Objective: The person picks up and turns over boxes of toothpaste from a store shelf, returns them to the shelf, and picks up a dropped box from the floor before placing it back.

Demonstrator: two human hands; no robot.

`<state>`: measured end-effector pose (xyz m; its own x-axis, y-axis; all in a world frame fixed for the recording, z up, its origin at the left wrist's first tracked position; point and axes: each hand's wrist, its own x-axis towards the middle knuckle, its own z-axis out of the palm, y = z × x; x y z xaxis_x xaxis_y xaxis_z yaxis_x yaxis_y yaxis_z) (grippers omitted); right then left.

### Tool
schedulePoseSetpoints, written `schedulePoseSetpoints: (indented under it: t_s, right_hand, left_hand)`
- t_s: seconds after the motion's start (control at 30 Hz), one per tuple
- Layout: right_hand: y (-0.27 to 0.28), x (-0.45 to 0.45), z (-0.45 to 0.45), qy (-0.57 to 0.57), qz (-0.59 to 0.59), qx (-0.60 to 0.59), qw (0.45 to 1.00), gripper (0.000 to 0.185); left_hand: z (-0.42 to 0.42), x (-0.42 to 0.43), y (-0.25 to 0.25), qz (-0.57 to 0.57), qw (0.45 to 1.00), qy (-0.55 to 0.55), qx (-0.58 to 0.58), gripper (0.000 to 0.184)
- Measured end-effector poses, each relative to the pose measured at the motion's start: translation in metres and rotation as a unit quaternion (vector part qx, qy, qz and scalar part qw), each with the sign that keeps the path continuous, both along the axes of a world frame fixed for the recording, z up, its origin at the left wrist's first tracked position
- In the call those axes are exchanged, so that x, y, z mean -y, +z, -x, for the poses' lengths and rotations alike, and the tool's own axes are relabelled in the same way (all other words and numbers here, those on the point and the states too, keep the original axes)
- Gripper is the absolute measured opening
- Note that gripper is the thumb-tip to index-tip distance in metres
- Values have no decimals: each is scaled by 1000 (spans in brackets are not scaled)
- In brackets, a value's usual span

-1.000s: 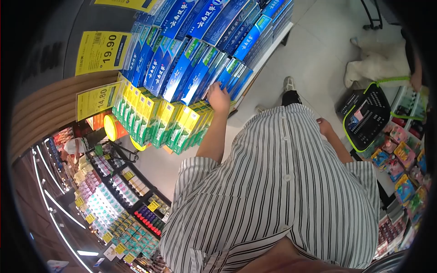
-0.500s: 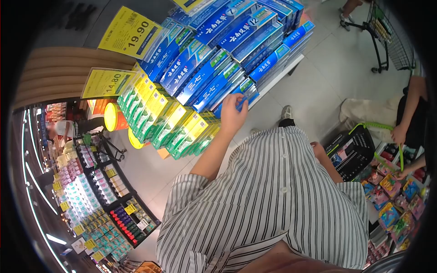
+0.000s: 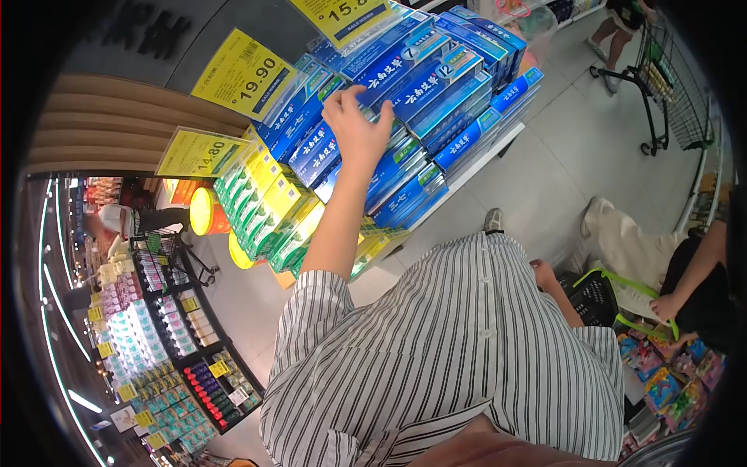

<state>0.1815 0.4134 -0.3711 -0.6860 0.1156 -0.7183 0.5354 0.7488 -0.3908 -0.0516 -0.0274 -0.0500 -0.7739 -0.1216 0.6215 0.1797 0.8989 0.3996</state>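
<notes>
Long blue cartons (image 3: 422,87) that look like toothpaste boxes lie stacked in rows on a display stand. My left hand (image 3: 356,128) is over the middle of these stacks, its thumb and fingers spread, with nothing seen in it. The fingertips are close to the carton tops; contact cannot be told. Green and yellow boxes (image 3: 268,191) stand at the near left end of the display, left of my forearm. My right hand (image 3: 543,272) hangs low beside my striped shirt (image 3: 436,335), its fingers mostly hidden.
Yellow price signs (image 3: 243,75) rise along the display's back. On the right, another person's hand (image 3: 664,308) is at the green handle of a black basket (image 3: 595,302). A shopping cart (image 3: 661,86) stands at the upper right. Stocked shelves (image 3: 175,350) fill the lower left.
My left hand has moved from the front corner of the blue cartons up and left over their middle, its fingers spreading. The view has shifted slightly; the black basket is now more hidden.
</notes>
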Motion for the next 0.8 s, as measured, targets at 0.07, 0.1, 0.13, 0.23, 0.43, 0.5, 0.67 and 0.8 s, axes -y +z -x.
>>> schedulePoseSetpoints:
  t_s: [0.07,0.1,0.13,0.23,0.43,0.5,0.67,0.8]
  right_hand:
    - [-3,-3,4,9,11,7,1000,37]
    - [-5,-4,5,11,12,7,1000,37]
    - [-7,-4,7,5,9,12,1000,37]
    - [-23,-11,13,17,10,15,1000,39]
    - [-17,-11,37,38,22,8,999,44]
    - [-20,-11,43,33,26,10,999,45]
    - [-28,-14,59,35,26,-4,999,45]
    - [-16,-17,74,42,23,-6,999,45]
  left_hand:
    - [14,7,-2,4,999,36,15,57]
    - [18,9,-3,9,998,45,51,65]
    - [22,11,-4,10,998,46,51,65]
    - [31,14,-7,-9,990,54,128,68]
    - [35,15,0,-39,981,39,186,73]
    - [29,10,6,-4,985,34,169,73]
    - [-5,-11,26,75,993,18,85,69]
    - [-37,-15,24,96,995,-6,9,62]
